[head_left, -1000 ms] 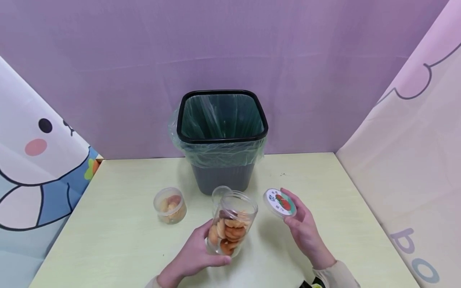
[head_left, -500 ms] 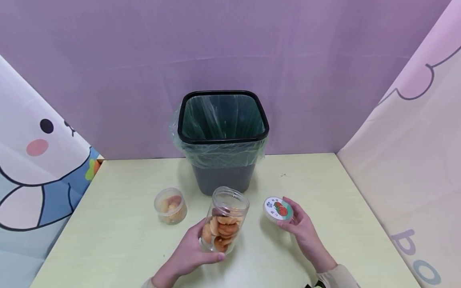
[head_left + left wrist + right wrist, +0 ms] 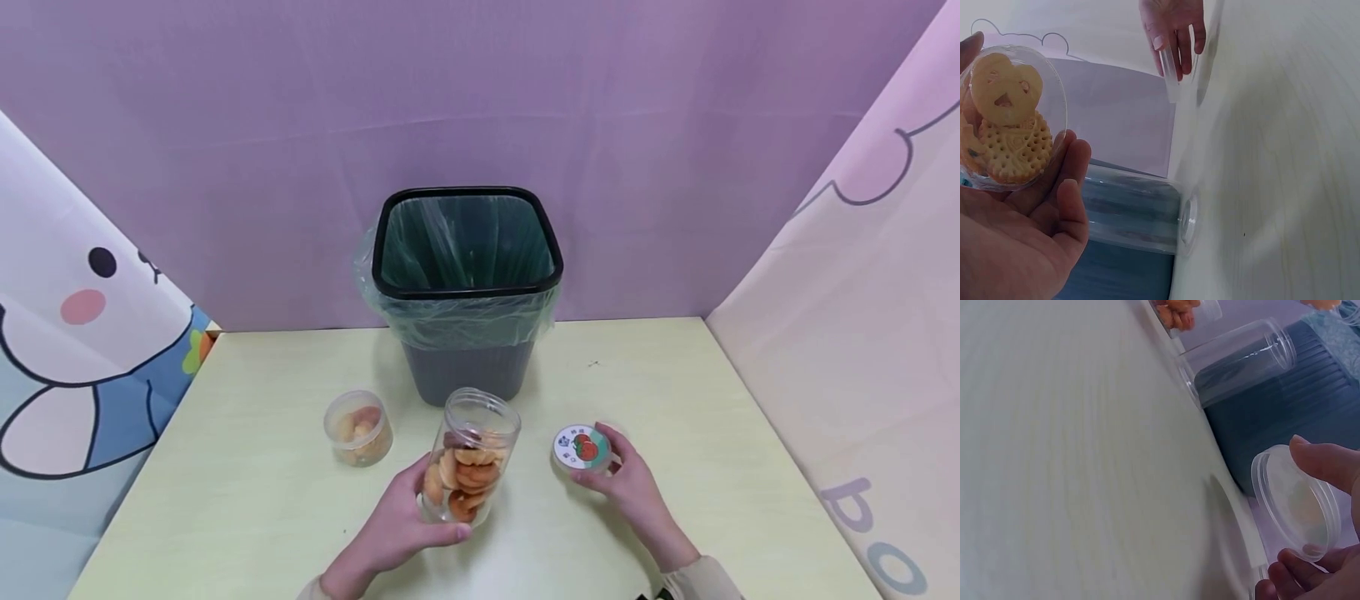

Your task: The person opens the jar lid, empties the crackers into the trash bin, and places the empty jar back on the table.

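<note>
The left hand (image 3: 397,529) wraps around an open clear jar (image 3: 468,458) of biscuits, tilted slightly just above the counter (image 3: 247,492). To its right, the right hand (image 3: 633,487) pinches the jar's lid (image 3: 579,447) by the rim, low over the counter. Keeping the jar steady and mouth up should prevent spills. Left of the jar sits a small tub (image 3: 357,427); beyond both hands stands a lined bin (image 3: 465,292).

Bright, even light from above — soft shadows only under bin (image 3: 465,333). Head view sharp, edges bowed. Wrist views hazy — table (image 3: 1054,487) blurred, washed out.
</note>
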A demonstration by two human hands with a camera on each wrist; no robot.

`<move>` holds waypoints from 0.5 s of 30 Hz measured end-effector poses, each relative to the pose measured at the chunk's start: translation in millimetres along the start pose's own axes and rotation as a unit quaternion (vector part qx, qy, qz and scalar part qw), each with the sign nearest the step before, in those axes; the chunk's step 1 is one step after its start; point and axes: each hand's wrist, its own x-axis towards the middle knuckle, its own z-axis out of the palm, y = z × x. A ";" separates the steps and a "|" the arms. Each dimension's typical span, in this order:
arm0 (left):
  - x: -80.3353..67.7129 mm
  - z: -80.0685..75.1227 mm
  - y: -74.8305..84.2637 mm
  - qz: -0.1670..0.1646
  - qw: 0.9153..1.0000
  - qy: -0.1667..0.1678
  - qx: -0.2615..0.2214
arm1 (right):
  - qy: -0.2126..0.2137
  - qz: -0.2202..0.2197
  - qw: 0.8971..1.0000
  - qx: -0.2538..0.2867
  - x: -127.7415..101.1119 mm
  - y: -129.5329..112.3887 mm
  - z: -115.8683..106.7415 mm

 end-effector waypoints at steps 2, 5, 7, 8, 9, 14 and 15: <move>0.1 -0.1 -0.2 0.002 1.000 0.000 -0.001 | 0.000 -0.005 1.000 -0.001 -0.2 1.0 0.4; 0.0 -0.3 -0.6 0.003 1.000 0.001 -0.003 | 0.000 -0.015 1.000 -0.014 -0.7 1.6 1.6; 0.0 -0.4 -0.9 0.003 1.000 0.001 -0.005 | -0.005 -0.024 0.999 -0.029 -0.8 2.0 2.8; 0.1 -0.5 -1.1 0.002 1.000 0.001 -0.006 | -0.007 -0.028 0.999 -0.040 -0.5 2.7 3.6; 0.1 -0.6 -1.2 0.001 1.000 0.002 -0.007 | -0.008 -0.031 0.998 -0.048 -0.4 2.7 4.4; 0.5 -0.6 -1.2 -0.005 1.000 0.001 -0.013 | -0.012 -0.043 0.993 -0.110 1.9 4.9 7.1; 0.6 -0.6 -1.1 -0.005 1.000 0.001 -0.013 | -0.010 -0.045 0.991 -0.125 2.3 4.8 7.3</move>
